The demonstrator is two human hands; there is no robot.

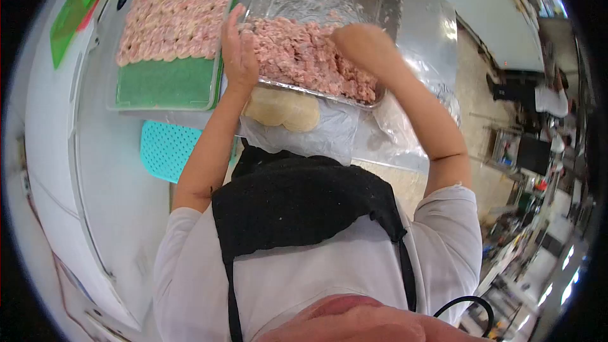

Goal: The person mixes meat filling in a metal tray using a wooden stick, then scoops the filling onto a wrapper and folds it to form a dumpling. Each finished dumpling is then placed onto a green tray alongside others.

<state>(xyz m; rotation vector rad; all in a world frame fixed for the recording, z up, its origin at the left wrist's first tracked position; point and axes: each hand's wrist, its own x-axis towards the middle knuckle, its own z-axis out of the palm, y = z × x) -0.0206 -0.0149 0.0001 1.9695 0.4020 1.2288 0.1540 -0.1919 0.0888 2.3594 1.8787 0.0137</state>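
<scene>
A metal pan (304, 2) holds a mound of pink ground meat (288, 47). At the pan's left rim is my left hand (239, 54), its fingers stretched out and nothing seen in it. My right hand (364, 44) is curled over the right part of the meat; its fingertips are turned away, so what they hold cannot be made out. In front of the pan, round pale dough wrappers (282, 109) lie on a plastic bag (335, 136). Left of my left hand, a tray with a green base (166, 83) carries rows of small pale-pink dumplings (177, 19).
A turquoise perforated basket (168, 149) sits below the tray. Clear plastic (405, 120) lies on the metal table (434, 31) at right. A white appliance (120, 215) bounds the left side. People and shelving (506, 145) are in the background at right.
</scene>
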